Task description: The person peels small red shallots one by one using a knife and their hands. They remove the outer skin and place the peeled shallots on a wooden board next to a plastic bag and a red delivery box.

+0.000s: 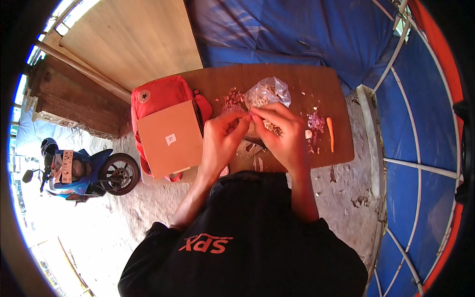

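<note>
My left hand and my right hand meet above the brown table. Their thumbs and forefingers pinch one small piece, mostly hidden by the fingertips and too small to name surely. Behind them is a clear plastic bag with pale bits in it. A heap of small reddish bulbs, seemingly shallots, lies beyond my left hand. Right of my right hand are purplish peeled pieces and a slender orange object. Dry peelings show partly between my hands.
A red backpack lies at the table's left, with a cardboard box on it bearing a printed tag. A blue motorcycle is parked at the left. Blue tarpaulin hangs behind, and pale poles support blue sheeting at the right.
</note>
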`<state>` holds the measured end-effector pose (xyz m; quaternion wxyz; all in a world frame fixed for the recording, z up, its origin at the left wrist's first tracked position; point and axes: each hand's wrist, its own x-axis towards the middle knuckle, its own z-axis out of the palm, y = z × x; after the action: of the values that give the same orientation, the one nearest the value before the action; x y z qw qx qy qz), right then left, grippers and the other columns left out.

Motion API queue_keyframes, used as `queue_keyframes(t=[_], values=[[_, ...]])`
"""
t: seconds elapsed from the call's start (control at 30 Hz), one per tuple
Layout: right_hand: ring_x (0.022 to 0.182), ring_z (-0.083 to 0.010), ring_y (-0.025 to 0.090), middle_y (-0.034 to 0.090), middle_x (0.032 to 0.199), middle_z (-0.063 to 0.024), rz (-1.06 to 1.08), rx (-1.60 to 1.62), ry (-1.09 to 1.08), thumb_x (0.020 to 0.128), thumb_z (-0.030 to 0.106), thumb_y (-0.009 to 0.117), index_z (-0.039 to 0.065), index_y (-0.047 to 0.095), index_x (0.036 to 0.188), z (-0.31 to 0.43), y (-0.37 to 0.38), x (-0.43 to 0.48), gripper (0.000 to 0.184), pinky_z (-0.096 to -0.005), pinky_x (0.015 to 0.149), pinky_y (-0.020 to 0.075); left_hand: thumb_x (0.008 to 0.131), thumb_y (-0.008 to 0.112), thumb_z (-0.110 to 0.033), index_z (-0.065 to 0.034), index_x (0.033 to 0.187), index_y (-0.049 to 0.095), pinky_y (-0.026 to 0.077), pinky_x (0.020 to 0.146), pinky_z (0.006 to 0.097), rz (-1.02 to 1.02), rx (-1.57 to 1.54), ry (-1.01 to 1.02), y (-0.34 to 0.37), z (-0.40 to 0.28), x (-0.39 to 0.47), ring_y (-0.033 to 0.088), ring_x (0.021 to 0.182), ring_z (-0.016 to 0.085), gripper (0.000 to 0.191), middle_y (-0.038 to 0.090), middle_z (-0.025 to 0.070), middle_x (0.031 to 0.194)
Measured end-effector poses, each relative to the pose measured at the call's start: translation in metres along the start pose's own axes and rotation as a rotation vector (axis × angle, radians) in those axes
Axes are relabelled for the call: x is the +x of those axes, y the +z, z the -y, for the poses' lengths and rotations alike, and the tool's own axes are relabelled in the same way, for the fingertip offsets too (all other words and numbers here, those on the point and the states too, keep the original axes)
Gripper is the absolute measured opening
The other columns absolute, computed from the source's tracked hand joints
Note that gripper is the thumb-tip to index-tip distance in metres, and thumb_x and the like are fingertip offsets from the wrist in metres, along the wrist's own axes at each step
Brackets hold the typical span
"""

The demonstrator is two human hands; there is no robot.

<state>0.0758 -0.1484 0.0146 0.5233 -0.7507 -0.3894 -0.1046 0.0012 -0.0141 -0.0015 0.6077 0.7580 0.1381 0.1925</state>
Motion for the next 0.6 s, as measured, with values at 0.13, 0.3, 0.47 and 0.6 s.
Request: queue_keyframes(t=[0.13, 0.3, 0.47, 0.6], values=[[0.079, -0.0173, 0.068, 0.069, 0.088, -0.0097, 0.015, 0.021, -0.004, 0.079, -0.005, 0.07, -0.002, 0.071, 0.098, -0.0005, 0.0005, -0.0017, 0.02, -0.026, 0.07, 0.0521, 0.089, 0.06, -0.01, 0.0045, 0.09, 0.067, 0.031, 0.048, 0.0234, 0.007, -0.034, -0.05, -0.0014, 0.0002, 0.0, 0.04, 0.056, 0.002, 0.016, 0.049, -0.0006, 0.058], [0.08, -0.0152, 0.067, 0.07, 0.09, -0.01, 0.016, 0.101, 0.046, 0.079, -0.005, 0.07, -0.002, 0.071, 0.099, -0.0004, -0.0003, -0.0028, 0.02, -0.0252, 0.07, 0.052, 0.089, 0.06, -0.009, 0.005, 0.091, 0.067, 0.031, 0.05, 0.0215, 0.042, -0.14, -0.039, -0.004, 0.0005, 0.0002, 0.041, 0.059, 0.001, 0.016, 0.052, -0.0041, 0.063], [0.082, -0.0135, 0.067, 0.07, 0.09, -0.0099, 0.02, 0.147, 0.09, 0.081, -0.005, 0.069, -0.002, 0.072, 0.1, -0.0036, 0.0005, -0.0056, 0.02, -0.0243, 0.071, 0.0516, 0.09, 0.06, -0.009, 0.0055, 0.092, 0.066, 0.03, 0.05, 0.0212, 0.047, -0.132, -0.034, -0.0053, 0.0018, -0.0014, 0.04, 0.059, 0.0, 0.016, 0.052, -0.005, 0.065], [0.081, -0.013, 0.066, 0.07, 0.089, -0.0097, 0.026, 0.179, 0.13, 0.081, -0.005, 0.068, -0.002, 0.072, 0.1, -0.0056, 0.0003, -0.0098, 0.019, -0.0241, 0.071, 0.0512, 0.089, 0.061, -0.01, 0.0053, 0.091, 0.067, 0.03, 0.049, 0.0227, 0.053, -0.106, -0.026, -0.0027, 0.0031, -0.0019, 0.04, 0.058, 0.001, 0.016, 0.051, -0.0034, 0.062]])
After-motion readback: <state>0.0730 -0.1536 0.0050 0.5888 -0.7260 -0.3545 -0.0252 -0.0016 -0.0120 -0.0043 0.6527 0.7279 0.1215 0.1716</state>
